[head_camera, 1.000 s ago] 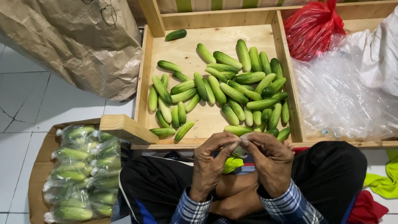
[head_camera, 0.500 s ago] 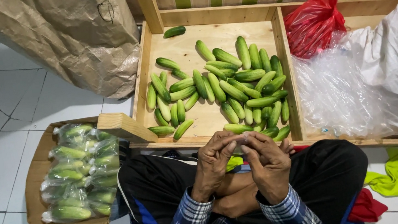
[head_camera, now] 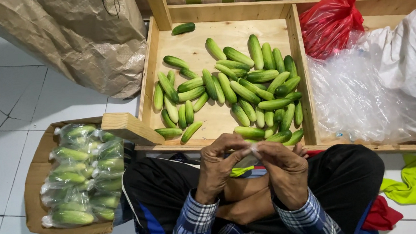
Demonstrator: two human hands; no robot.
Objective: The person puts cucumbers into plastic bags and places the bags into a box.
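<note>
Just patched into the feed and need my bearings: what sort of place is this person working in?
Probably a small produce-packing spot on a tiled floor, perhaps a market stall or home workspace. A wooden tray holds loose cucumbers, a cardboard box holds bagged cucumbers, and clear plastic bags lie ready.

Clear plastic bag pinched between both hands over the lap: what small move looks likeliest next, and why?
Probably working the mouth of the thin clear plastic bag open. The left hand and right hand pinch it together at their fingertips, and it looks flat and empty. Loose green cucumbers lie in the wooden tray ahead; bagged cucumbers fill the cardboard box beside the left knee.
</note>
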